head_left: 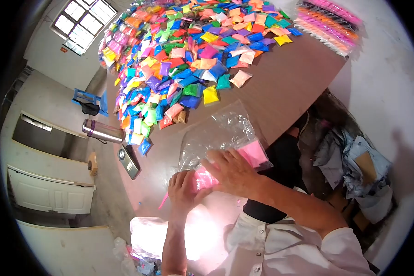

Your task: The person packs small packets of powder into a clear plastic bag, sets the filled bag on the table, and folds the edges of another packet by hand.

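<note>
A large clear plastic bag (218, 133) lies at the table's near edge, with flat bright pink contents (252, 154) along its near side. My left hand (184, 187) has its fingers curled over the left end of the pink part. Across the middle of the bag is my right hand (232, 172), its bent fingers gripping the pink section from above. A thin pink strip (163, 201) sticks out beside my left hand. Both palms and the undersides of the fingers are hidden.
Many small colourful packets (184, 69) cover the brown table (290, 87). A steel thermos (103, 131) and a phone (129, 162) lie at the left edge. Bundled coloured strips (329, 23) sit at the far right corner. Crumpled plastic packaging (354, 161) fills a space on the right.
</note>
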A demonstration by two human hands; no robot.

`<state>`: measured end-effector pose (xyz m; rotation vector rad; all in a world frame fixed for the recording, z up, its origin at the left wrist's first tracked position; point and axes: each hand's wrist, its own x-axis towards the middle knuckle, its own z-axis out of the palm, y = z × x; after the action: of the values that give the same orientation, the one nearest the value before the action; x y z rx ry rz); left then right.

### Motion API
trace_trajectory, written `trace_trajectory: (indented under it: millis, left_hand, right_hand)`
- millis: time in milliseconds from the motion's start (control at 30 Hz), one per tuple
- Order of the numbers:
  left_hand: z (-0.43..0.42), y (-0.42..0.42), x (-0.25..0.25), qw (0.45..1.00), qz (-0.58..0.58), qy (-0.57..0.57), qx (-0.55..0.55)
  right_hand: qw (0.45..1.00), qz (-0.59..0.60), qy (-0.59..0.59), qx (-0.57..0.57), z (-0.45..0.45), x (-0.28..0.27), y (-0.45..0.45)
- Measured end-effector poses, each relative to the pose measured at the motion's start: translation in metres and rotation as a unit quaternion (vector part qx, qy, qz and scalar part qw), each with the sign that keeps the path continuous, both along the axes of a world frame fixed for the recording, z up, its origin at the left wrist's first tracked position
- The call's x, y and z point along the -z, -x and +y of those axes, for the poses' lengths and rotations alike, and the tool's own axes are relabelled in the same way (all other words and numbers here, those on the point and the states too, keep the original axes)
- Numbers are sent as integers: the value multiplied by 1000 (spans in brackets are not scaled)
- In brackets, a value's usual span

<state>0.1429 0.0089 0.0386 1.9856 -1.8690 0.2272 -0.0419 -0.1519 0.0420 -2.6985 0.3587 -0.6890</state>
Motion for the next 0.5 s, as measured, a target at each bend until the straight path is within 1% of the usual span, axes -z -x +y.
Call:
trace_trajectory:
  millis: [33, 133, 167, 200, 267, 400, 500]
  left_hand:
    - [0, 0, -2, 1000, -2, -6, -5]
    - [-1, 2, -5, 1000, 12, -2, -6]
    - [0, 1, -4, 1000, 14, -3, -7]
    - [1, -2, 0, 1000, 12, -1, -7]
    - [0, -3, 2, 1000, 12, 0, -6]
    - [2, -1, -4, 1000, 24, -17, -11]
    - [-2, 6, -14, 999, 32, -25, -14]
  right_hand:
    - [1000, -20, 23, -1, -5, -6, 2]
    - [1000, 9, 1, 0, -25, -14, 22]
    - [996, 74, -56, -2, -32, -23, 29]
    - [996, 75, -57, -2, -33, -18, 32]
    - [998, 30, -47, -3, -34, -6, 36]
    - [997, 27, -65, -3, -35, -6, 41]
    - [998, 32, -55, -3, -37, -1, 41]
